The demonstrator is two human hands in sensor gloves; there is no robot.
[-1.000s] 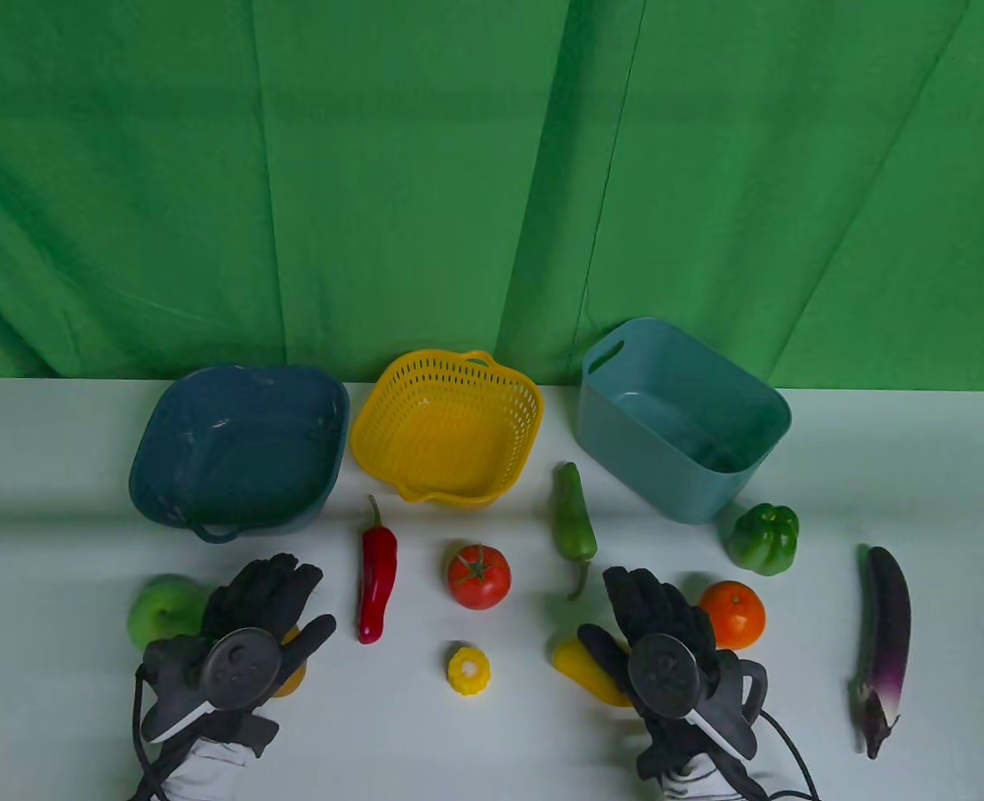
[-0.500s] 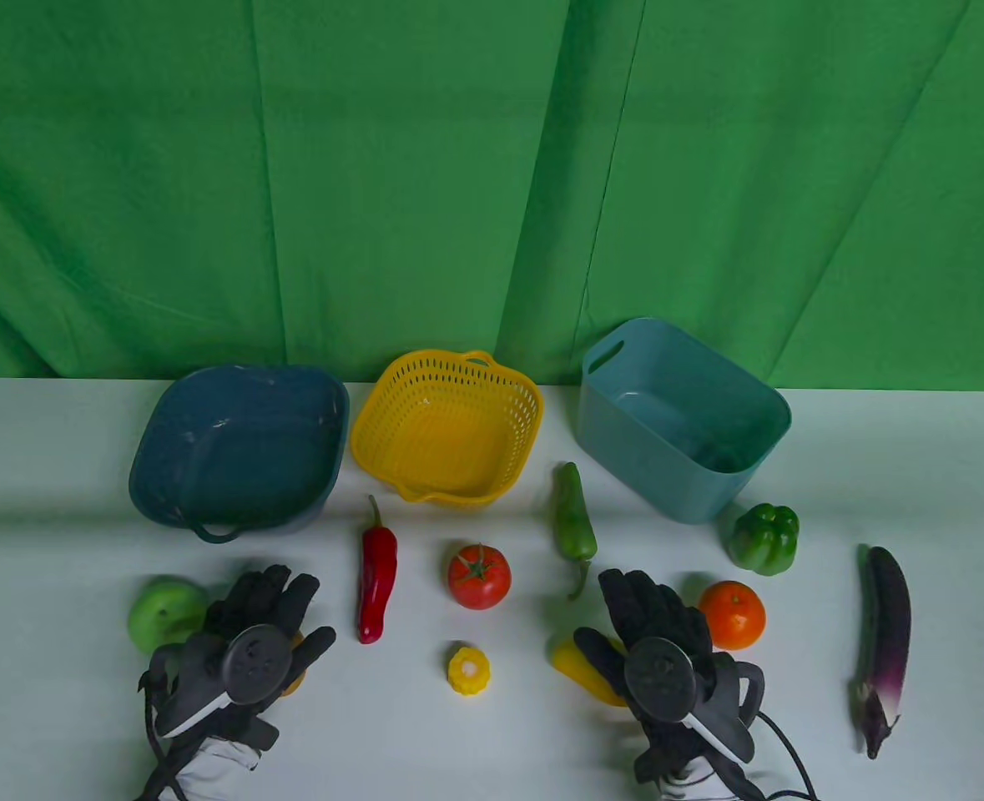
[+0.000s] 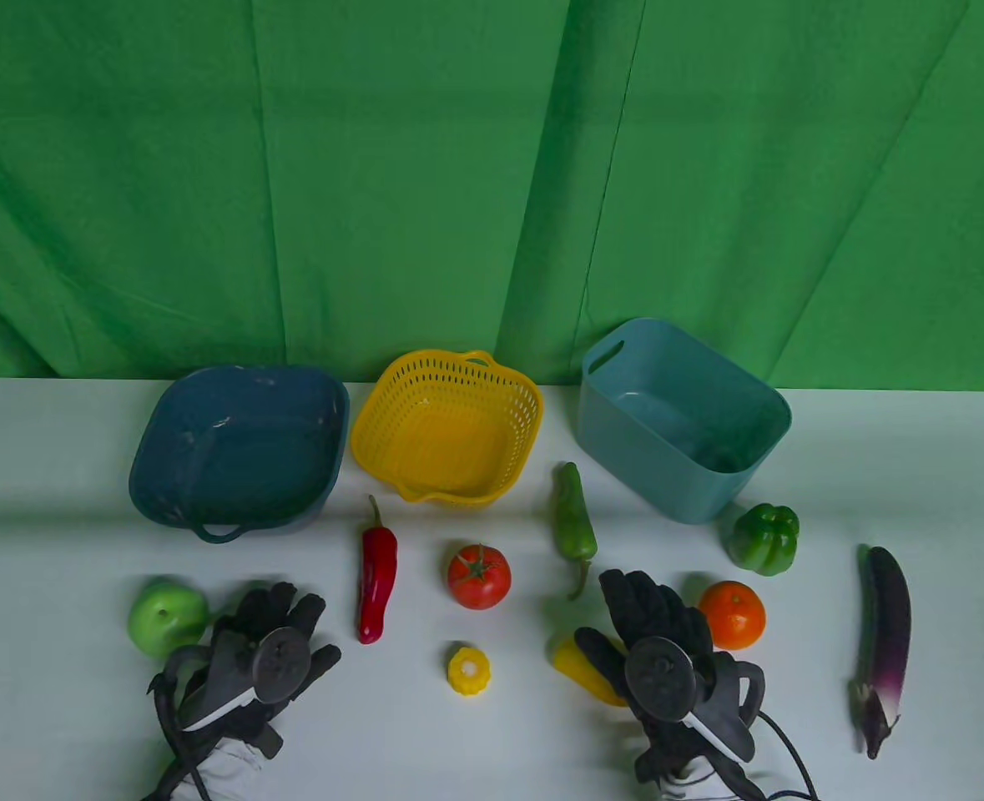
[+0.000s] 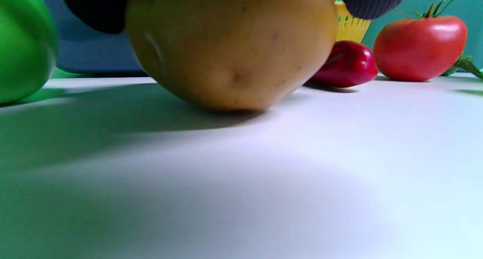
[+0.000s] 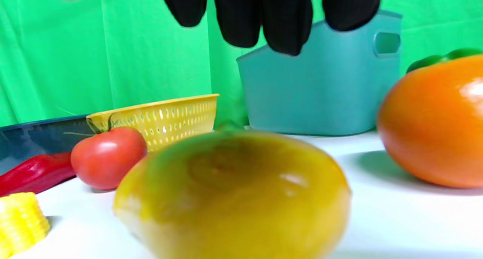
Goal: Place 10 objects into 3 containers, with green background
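My left hand [image 3: 291, 622] lies over a yellow-brown potato [image 4: 230, 47] that rests on the table. In the left wrist view its fingers [image 4: 94, 6] lie against the potato's top on both sides; the table view hides the potato. My right hand [image 3: 625, 613] hovers open over a yellow mango [image 3: 577, 663], and its fingers [image 5: 264, 13] hang above the mango [image 5: 234, 198] without touching it. The dark blue basin [image 3: 149, 467], yellow basket [image 3: 533, 400] and teal bin [image 3: 667, 484] stand empty at the back.
A green apple [image 3: 166, 616] sits just left of my left hand. A red chili [image 3: 377, 584], tomato [image 3: 478, 576], corn piece [image 3: 468, 670] and green chili [image 3: 572, 521] lie between the hands. An orange [image 3: 732, 615], green bell pepper [image 3: 764, 538] and eggplant [image 3: 884, 634] lie right.
My left hand has drawn slightly back and down over the potato, which now no longer shows under it in the table view. The apple is more exposed. My right hand has barely moved.
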